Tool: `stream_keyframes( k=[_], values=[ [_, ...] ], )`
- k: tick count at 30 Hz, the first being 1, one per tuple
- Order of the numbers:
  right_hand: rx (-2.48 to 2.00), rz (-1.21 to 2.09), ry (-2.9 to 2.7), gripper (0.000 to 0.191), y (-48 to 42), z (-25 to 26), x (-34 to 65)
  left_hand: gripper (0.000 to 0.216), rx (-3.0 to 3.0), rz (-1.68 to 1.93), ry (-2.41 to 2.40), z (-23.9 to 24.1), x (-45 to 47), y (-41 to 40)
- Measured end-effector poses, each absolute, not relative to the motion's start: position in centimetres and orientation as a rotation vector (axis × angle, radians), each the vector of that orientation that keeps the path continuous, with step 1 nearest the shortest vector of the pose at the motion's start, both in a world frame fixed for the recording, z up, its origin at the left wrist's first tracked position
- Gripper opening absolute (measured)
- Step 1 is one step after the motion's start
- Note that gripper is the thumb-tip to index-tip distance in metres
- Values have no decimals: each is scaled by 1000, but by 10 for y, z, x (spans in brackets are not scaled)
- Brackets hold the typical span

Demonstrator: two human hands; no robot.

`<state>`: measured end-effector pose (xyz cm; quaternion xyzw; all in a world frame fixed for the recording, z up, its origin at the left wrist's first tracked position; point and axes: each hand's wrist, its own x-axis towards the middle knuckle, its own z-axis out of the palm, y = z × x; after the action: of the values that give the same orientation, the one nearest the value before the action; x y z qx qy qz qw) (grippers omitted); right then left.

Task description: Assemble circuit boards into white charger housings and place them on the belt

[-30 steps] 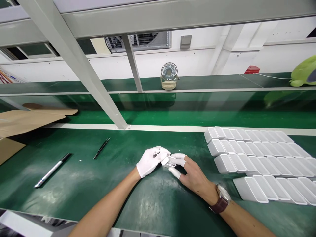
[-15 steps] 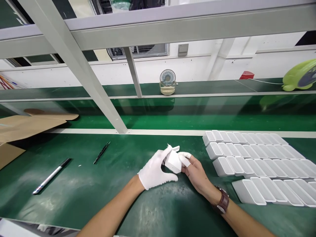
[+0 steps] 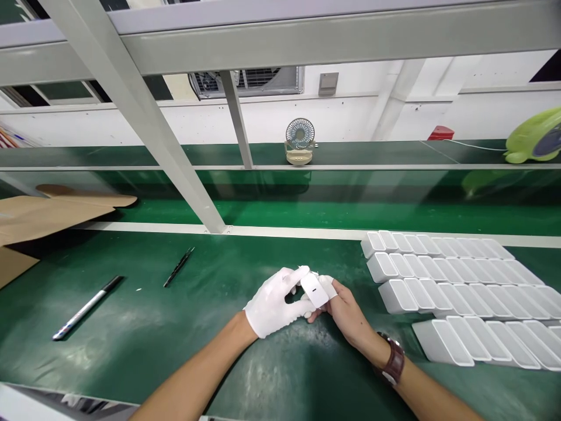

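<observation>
Between my hands, above the green table, is a small white plastic housing (image 3: 314,290) with a short dark slot on the face turned up. My left hand (image 3: 276,301), in a white glove, pinches its left side between thumb and fingers. My right hand (image 3: 346,304), bare but for white finger covers, grips the right side. Parts of the housing are hidden by the fingers. To the right, several rows of similar-looking white plastic pieces (image 3: 442,292) stand close together on the table.
On the left of the green table (image 3: 144,339) lie a marker pen (image 3: 87,310) and black tweezers (image 3: 179,268). Brown cardboard (image 3: 56,213) is at the far left. A slanting metal post (image 3: 162,140) meets the table's back strip. A small fan (image 3: 300,142) stands on the shelf behind.
The white housing has been turned, so that its flat slotted face now shows. My fingers have shifted around it. The view has moved slightly.
</observation>
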<state>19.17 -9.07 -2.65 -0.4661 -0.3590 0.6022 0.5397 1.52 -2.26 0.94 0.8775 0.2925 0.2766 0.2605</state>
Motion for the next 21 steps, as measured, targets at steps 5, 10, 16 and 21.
stream_keyframes(
  k=[5, 10, 16, 21],
  values=[
    [-1132, 1429, -878, 42, -91, -26, 192, 60, 2334, 732, 811, 6, 13, -21],
    [-1108, 1342, -882, 36, -89, -22, 193, 80, 2281, 589, 832, 12, 11, -20],
    [-1219, 893, -1173, 31, -90, -21, 191, 64, 2251, 553, 1020, 8, 14, -14],
    [-1228, 391, -1564, 31, -99, -17, 191, 31, 2207, 602, 1095, 7, 16, -10]
  ],
)
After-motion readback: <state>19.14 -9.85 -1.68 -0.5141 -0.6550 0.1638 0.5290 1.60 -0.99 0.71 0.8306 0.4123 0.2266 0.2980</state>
